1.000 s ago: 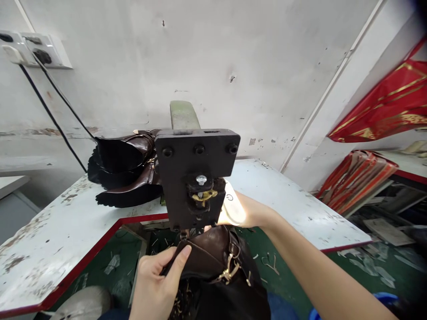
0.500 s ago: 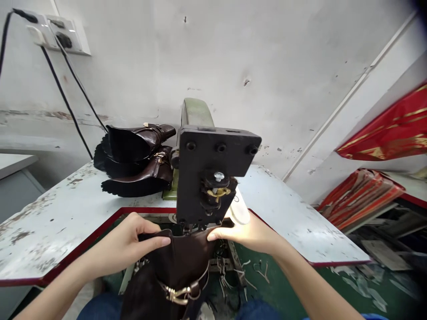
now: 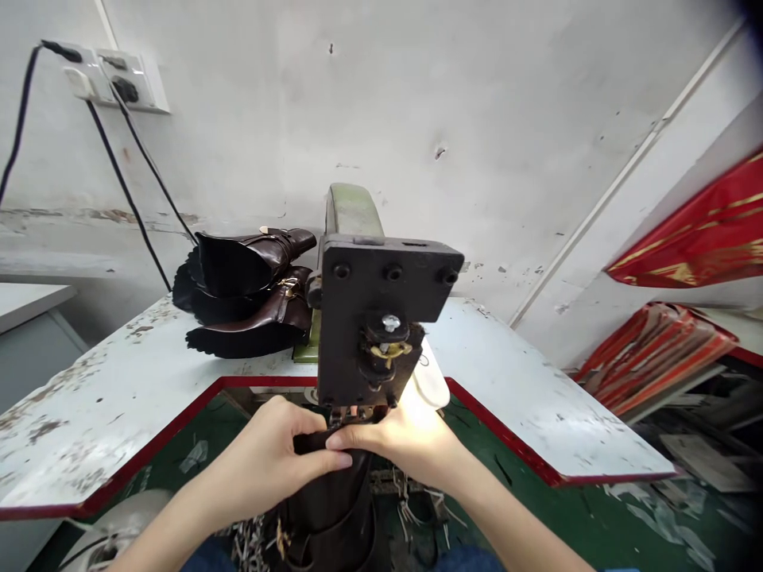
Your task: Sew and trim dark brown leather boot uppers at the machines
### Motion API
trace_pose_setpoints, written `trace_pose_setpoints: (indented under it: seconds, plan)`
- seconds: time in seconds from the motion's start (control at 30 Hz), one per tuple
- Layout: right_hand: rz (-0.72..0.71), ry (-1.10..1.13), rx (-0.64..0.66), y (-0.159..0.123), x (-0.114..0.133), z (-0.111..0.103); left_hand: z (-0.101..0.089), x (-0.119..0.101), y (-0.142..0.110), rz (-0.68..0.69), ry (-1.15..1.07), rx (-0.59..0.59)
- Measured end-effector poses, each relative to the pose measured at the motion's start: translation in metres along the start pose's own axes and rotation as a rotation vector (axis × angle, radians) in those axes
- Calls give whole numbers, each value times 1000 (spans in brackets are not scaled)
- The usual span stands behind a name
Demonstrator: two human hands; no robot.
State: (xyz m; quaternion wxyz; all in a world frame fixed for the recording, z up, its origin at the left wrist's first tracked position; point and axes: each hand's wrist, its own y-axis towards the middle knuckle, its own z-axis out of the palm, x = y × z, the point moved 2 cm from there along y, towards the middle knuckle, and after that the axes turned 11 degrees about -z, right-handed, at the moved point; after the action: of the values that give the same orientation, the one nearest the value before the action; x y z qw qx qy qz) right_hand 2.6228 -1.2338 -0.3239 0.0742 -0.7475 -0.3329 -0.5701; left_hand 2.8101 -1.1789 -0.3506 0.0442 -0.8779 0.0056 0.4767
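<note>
A dark brown leather boot upper (image 3: 334, 508) hangs below the black head of a sewing machine (image 3: 375, 286). My left hand (image 3: 277, 449) pinches its top edge on the left side, thumb toward me. My right hand (image 3: 399, 437) grips the same edge from the right, its thumb tip close to my left thumb. Both hands are closed on the rim, just under the machine head. The stitching point is partly hidden behind my fingers. Light from a white lamp-like part (image 3: 432, 381) falls on my right hand.
Several brown boot uppers with black linings and buckles (image 3: 244, 290) lie stacked left of the machine. The white tabletop (image 3: 513, 381) has a red-edged cutout. A socket panel (image 3: 128, 79) with cables is on the wall. Red-orange folded material (image 3: 656, 357) stands at right.
The boot upper has turned, and its gold buckle no longer faces me. My hands have come closer together; the left moved right and both sit slightly lower.
</note>
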Motion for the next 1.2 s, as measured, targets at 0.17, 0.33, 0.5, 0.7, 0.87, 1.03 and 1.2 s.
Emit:
trace_pose_setpoints:
  seconds: [0.17,0.33,0.5,0.7,0.87,1.03,1.2]
  plan:
    - [162,60,142,-15,-18,-18,12,9,-2,-105,-108,95]
    - [229,228,88,-30,-31,-6,4,26,-13,-213,-206,82]
    - [212,190,11,-31,-28,19,-9,45,-26,-329,-134,5]
    - [165,227,141,-38,-29,34,-5,47,-51,-271,114,-82]
    - [80,407,160,-59,-59,41,7,36,-56,-22,342,101]
    - [19,543,115,-81,-82,23,9,42,-56,-81,259,193]
    - [-10,509,114,-94,-86,9,15,41,-66,-229,94,117]
